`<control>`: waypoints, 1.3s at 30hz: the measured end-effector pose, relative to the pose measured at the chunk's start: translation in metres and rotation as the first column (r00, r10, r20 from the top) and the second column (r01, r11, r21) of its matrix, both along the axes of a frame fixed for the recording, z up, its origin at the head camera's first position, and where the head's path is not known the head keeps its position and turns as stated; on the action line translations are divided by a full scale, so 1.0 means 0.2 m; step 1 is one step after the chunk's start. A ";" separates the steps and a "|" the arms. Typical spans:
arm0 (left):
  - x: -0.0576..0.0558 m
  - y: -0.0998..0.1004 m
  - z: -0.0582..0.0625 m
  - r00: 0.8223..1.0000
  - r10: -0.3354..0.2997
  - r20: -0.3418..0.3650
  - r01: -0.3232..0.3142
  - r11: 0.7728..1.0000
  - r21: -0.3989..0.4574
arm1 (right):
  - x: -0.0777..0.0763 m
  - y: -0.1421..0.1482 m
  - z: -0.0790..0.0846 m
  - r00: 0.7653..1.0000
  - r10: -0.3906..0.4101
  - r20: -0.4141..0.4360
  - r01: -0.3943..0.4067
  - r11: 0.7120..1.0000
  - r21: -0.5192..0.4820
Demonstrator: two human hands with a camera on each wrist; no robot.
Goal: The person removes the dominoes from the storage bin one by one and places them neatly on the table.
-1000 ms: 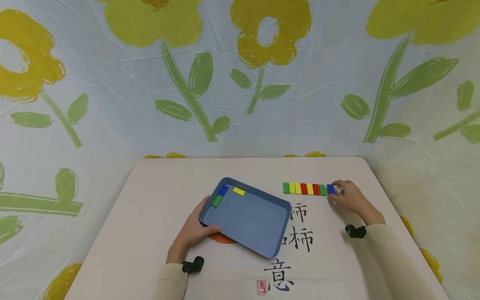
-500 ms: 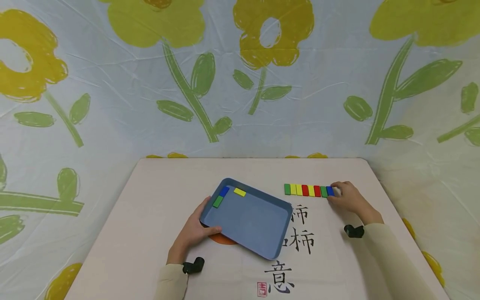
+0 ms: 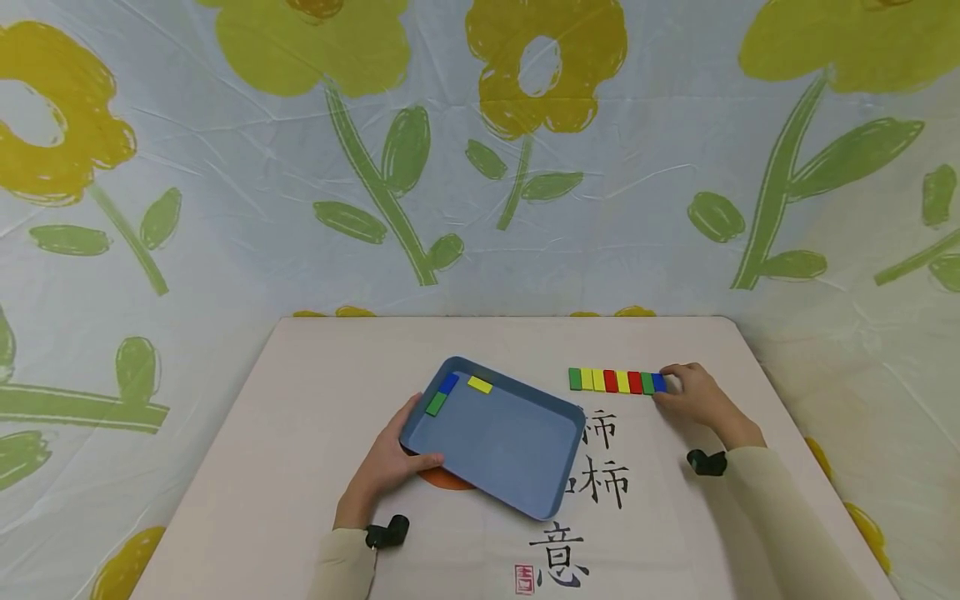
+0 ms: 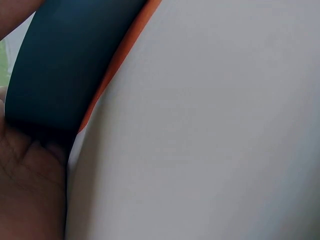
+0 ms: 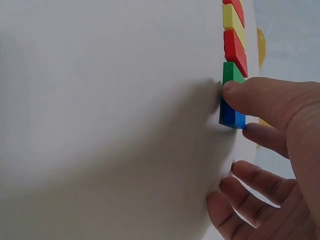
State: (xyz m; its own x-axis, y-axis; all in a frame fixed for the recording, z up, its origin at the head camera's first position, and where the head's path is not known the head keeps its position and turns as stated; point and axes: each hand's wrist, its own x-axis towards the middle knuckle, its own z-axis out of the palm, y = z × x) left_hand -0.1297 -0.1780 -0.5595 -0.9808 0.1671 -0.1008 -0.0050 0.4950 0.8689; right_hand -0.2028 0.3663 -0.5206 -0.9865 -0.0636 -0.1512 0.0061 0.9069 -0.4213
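Observation:
My right hand point(image 3: 701, 396) pinches a blue block point(image 3: 658, 382) at the right end of a straight row of small flat blocks. In the right wrist view the thumb presses its near side, beside the green block point(image 5: 229, 71), while the lower fingers hang loosely curled. The row point(image 3: 611, 381) runs green, yellow, yellow, red, yellow, red, green, blue. A blue-grey tray point(image 3: 495, 446) is gripped at its left edge by my left hand point(image 3: 384, 458), thumb over the rim. Inside the tray lie a blue block point(image 3: 448, 383), a green block point(image 3: 436, 404) and a yellow block point(image 3: 480, 384).
Black brush characters point(image 3: 558, 554) and a red seal point(image 3: 524, 578) mark the pale table cover point(image 3: 637, 550). Part of an orange shape point(image 3: 444, 478) shows from under the tray. A flower-patterned curtain point(image 3: 630, 250) closes off the back and sides.
My right hand has slid the blue block left, closing the gap to the green block at the row's end. The left hand and tray hold their place.

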 end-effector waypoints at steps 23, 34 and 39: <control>0.00 0.00 0.02 1.000 -0.002 0.012 0.002 1.000 -0.029 | 0.00 0.00 0.01 1.000 -0.001 0.015 0.001 1.000 -0.008; 0.00 0.00 0.01 1.000 -0.003 0.005 0.003 1.000 -0.026 | 0.01 0.02 0.00 0.999 0.040 -0.030 -0.041 0.999 -0.007; 0.00 0.00 0.02 1.000 -0.005 0.016 0.005 1.000 -0.027 | 0.01 0.03 0.00 0.998 0.045 -0.034 -0.046 0.999 -0.012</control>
State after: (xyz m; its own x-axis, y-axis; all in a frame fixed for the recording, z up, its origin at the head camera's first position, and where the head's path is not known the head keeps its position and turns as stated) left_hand -0.1297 -0.1772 -0.5564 -0.9782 0.1691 -0.1207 -0.0159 0.5186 0.8549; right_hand -0.2009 0.3713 -0.5201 -0.9871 -0.1102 -0.1165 -0.0494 0.9002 -0.4326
